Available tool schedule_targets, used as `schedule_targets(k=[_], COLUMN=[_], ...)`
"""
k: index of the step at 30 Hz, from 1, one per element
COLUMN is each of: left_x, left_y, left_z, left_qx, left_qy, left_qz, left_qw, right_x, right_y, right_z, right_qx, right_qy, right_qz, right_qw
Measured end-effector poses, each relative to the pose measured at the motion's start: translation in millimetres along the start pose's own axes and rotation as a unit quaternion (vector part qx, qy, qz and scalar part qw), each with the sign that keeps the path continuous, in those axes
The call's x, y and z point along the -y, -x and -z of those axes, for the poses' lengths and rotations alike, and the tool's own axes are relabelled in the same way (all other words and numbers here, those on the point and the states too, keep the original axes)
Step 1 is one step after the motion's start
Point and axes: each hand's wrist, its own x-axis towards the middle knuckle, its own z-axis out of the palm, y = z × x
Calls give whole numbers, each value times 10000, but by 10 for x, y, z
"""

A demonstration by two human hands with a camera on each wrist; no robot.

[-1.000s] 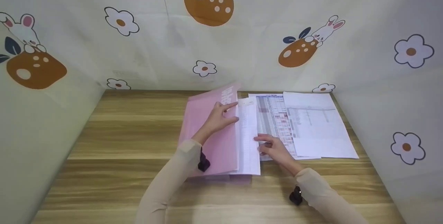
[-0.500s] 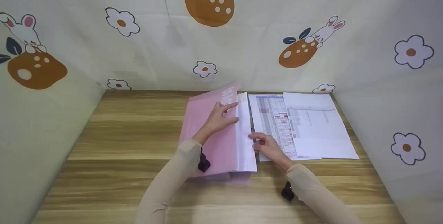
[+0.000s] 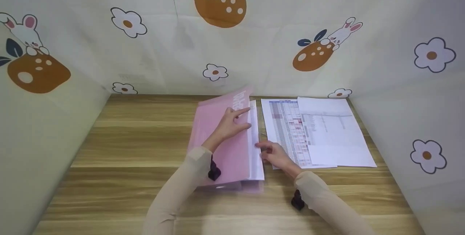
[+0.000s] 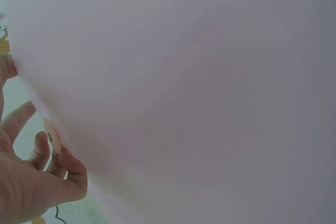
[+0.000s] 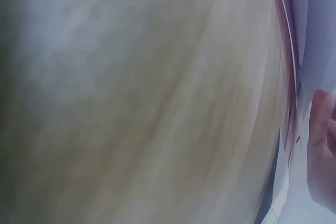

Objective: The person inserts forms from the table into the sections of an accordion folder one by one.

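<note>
A pink folder [image 3: 225,162] lies in the middle of the table in the head view, its cover lifted at the right edge. My left hand [image 3: 227,124] holds that edge with index finger and thumb spread along it; in the left wrist view the cover hides much of the scene. White paper sheets [image 3: 257,169] stick out from under the cover as a narrow strip, the rest hidden inside. At their right edge, my right hand [image 3: 274,155] pinches them with curled fingers. The right wrist view catches only part of this hand [image 5: 321,150] beside the paper and folder edges.
Right of the folder, a printed table sheet [image 3: 285,129] lies partly under another printed page [image 3: 338,133]. Behind and at both sides stand curtain walls [image 3: 163,60] with rabbit and flower prints. The wooden table [image 3: 138,148] shows bare wood left of the folder.
My right hand has moved left with the paper sheets, which slid further under the pink cover; the strip showing is narrower. My left hand stays at the cover's edge.
</note>
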Motion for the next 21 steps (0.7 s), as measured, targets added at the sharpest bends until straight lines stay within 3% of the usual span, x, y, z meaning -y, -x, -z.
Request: schedule_targets(k=[4, 10, 14, 17, 21], left_x=[6, 9, 2, -3, -5], left_y=[1, -3, 2, 5, 5], left_z=[-2, -2, 6, 10, 13], left_qx=[15, 3, -17, -34, -23], left_qy=[21, 10, 30, 51, 80], left_qz=[-61, -74, -76, -95, -89], left_qw=[10000, 10000, 10000, 9999, 9999], right_x=[23, 136, 160, 27, -157], right_y=[-4, -16, -58, -124, -207], right_z=[-15, -45, -55, -58, -69], right_qx=[159, 97, 52, -2, -42], right_qy=[109, 316, 634, 892, 1017], right_qz=[-96, -184, 93, 387, 374], right_qw=[9998, 9993, 9979, 9953, 9941])
